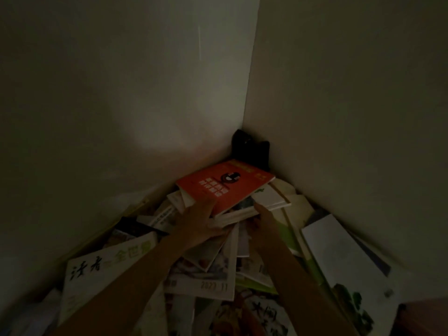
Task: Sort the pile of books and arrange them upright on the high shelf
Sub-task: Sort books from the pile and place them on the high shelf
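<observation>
Small stack topped by red glossy paperback book (225, 185): light, slippery; left hand (197, 223) and right hand (263, 220) grasp its near edges; support underneath.

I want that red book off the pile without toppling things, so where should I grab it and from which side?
Grip the red book by its near long edge, coming from your side. It lies flat on top, that edge overhangs the books beneath, and your left hand already touches it there.
</observation>
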